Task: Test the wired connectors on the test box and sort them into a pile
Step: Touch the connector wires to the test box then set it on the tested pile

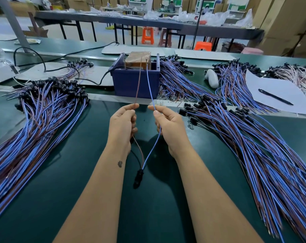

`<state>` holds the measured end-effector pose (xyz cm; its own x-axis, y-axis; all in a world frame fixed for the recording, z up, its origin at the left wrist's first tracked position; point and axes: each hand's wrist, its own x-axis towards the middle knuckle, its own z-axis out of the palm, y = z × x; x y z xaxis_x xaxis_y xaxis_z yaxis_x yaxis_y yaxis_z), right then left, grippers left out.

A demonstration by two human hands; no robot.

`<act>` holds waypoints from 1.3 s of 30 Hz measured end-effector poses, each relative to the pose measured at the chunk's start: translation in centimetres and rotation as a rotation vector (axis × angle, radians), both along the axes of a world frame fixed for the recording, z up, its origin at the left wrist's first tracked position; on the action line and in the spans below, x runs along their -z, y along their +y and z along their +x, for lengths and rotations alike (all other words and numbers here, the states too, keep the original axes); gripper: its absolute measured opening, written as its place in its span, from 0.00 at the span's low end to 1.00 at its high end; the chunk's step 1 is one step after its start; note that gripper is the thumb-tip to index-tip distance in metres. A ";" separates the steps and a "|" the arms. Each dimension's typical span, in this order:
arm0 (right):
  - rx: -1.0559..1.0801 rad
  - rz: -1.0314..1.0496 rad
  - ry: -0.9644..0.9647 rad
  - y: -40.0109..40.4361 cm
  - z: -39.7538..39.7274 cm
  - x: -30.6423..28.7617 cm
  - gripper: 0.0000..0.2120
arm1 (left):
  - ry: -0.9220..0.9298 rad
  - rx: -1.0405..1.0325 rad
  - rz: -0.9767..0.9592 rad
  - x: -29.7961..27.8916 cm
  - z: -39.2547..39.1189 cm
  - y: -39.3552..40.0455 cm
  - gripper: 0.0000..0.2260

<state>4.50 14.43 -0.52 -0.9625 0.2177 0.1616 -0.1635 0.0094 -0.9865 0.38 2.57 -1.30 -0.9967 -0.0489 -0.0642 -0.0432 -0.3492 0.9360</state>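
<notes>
You are pinching the brown wire (137, 85) between thumb and forefinger of your left hand (122, 124), and your right hand (168, 126) is pinching the blue wire (150, 88) the same way. Both bared ends are reaching up to the two upright pins on the blue test box (135, 79) at centre frame, while the black connector (137, 178) is dangling low between your forearms.

The ends are sitting close together up there; if either hand is drifting inward, the tips are likely touching each other and spoiling the reading. A tug could also be slipping an end off its pin.

Room is tight: the left pile (34, 120) is crowding the left of the frame and the right pile (254, 137) is spreading down the right side, so loose strands could be snagging the hanging connector. Only the green mat (145, 216) down the middle is giving you a lane.
</notes>
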 end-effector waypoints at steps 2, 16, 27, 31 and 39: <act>-0.004 0.001 -0.006 0.0 0.0 0.1 0.11 | 0.003 -0.007 -0.037 0.1 0.0 0.1 0.14; -0.037 0.022 -0.025 0.2 -0.2 0.3 0.11 | -0.056 -0.092 -0.016 0.4 -0.5 0.0 0.13; 0.002 0.018 -0.034 0.1 -0.6 0.6 0.11 | -0.073 -0.136 0.083 0.2 -0.5 -0.1 0.13; 0.007 0.031 -0.040 0.0 -0.7 0.7 0.11 | -0.072 -0.151 0.096 0.0 -0.4 -0.2 0.13; 0.007 0.038 -0.051 0.1 -0.7 0.7 0.11 | -0.074 -0.208 0.135 -0.2 -0.3 -0.6 0.12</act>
<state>3.77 14.56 -1.22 -0.9682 0.2189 0.1209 -0.1132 0.0476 -0.9924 0.06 1.93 -1.13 -0.9585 -0.2383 -0.1566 -0.0242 -0.4791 0.8774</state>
